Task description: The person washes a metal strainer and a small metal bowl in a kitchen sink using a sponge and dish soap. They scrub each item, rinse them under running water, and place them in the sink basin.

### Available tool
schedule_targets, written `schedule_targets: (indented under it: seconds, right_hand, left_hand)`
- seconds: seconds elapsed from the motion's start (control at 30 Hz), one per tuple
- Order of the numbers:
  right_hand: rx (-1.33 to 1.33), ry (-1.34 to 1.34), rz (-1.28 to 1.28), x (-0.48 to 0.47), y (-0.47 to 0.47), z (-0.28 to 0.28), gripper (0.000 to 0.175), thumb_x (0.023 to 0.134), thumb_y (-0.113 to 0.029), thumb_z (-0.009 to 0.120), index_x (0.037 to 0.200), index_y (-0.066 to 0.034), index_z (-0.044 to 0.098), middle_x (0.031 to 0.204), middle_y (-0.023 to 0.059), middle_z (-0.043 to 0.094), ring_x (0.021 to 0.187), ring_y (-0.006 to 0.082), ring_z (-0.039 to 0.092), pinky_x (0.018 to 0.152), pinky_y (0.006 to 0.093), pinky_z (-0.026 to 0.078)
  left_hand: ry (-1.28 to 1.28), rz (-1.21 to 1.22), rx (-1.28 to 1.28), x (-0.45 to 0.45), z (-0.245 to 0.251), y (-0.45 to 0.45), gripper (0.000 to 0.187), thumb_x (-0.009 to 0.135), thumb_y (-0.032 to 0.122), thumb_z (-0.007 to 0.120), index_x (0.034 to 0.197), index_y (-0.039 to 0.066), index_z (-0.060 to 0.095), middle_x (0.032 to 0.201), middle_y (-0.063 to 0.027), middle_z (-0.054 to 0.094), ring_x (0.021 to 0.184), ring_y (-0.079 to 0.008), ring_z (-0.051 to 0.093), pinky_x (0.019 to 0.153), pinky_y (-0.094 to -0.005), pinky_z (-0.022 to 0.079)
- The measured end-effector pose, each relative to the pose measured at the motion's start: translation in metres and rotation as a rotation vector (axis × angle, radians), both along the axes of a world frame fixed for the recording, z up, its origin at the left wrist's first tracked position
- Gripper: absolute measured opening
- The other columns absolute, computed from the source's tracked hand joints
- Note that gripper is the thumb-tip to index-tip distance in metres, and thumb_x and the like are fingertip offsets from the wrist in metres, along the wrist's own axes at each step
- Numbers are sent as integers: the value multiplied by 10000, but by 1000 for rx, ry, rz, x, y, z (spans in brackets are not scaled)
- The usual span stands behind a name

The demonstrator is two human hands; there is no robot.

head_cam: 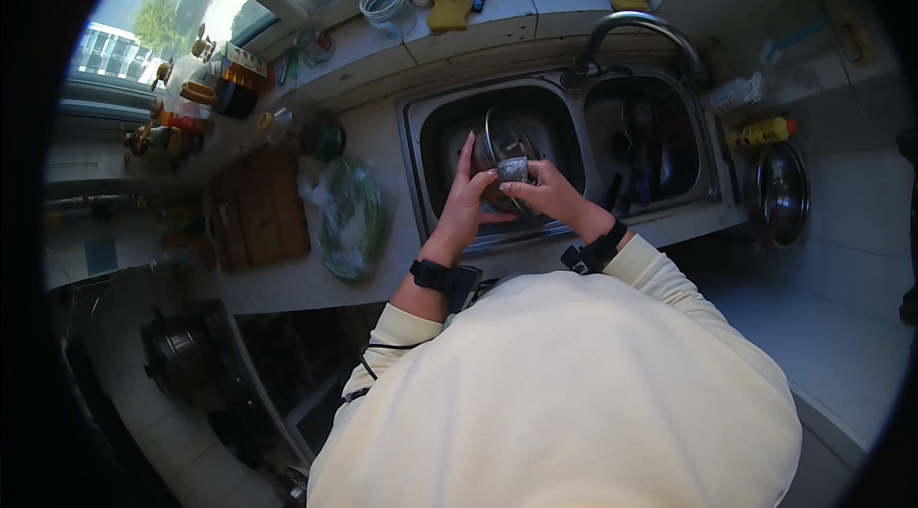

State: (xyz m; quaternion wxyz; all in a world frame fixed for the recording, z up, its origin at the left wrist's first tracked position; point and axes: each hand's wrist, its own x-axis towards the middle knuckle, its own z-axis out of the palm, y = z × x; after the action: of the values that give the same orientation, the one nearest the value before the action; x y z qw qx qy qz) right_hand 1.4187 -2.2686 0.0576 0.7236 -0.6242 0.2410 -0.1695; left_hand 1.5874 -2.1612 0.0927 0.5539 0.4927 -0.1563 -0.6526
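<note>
Over the left basin of a double stainless-steel sink (410, 149), my left hand (470, 192) is spread against a round metal vessel (489, 135), perhaps a bowl or lid, whose shiny curved rim shows. My right hand (546, 191) grips a small silvery-grey scouring pad (513, 170) between thumb and fingers, close to my left thumb. The vessel's lower part is hidden by my hands. A curved chrome faucet (642, 19) rises behind the basins. In the right basin lie dark utensils (642, 149), one with a purple part, too dim to name.
Left of the sink lie a plastic bag of green vegetables (351, 221) and a wooden cutting board (262, 210). Bottles (240, 74), a glass jar (388, 10) and yellow sponges (450, 8) line the sill. A yellow bottle (762, 132) and a metal basin (782, 194) are at right.
</note>
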Motion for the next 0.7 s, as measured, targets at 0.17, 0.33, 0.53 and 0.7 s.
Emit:
schedule_targets:
  seconds: [0.17,0.33,0.53,0.7]
  right_hand:
    - [-48,46,66,-3,-12,14,302,903,-188,775,1131,9,749,1018,79,746,924,150,683,877,308,561]
    - [10,25,48,-4,-17,28,358,846,-198,779,1125,21,728,1027,80,727,929,166,682,883,309,557]
    - [-9,-38,108,-1,-17,41,413,796,-210,797,1129,16,705,1021,74,710,922,161,672,879,306,556]
    - [-25,16,145,1,-18,52,410,772,-180,803,1117,12,693,999,62,691,896,150,645,857,296,549]
  left_hand:
    - [-150,-19,-27,2,10,2,874,987,182,632,1690,365,146,1605,-182,351,1381,-410,514,866,-567,649]
    - [-227,-62,-55,7,23,5,995,930,81,722,1692,367,149,1590,-209,356,1313,-406,583,847,-526,663]
    - [-268,-51,-95,5,31,12,1041,896,102,765,1698,334,143,1561,-217,388,1260,-383,629,829,-495,669]
    - [-336,-65,-103,6,36,16,1068,863,113,775,1702,300,142,1523,-212,413,1213,-356,661,815,-457,675]
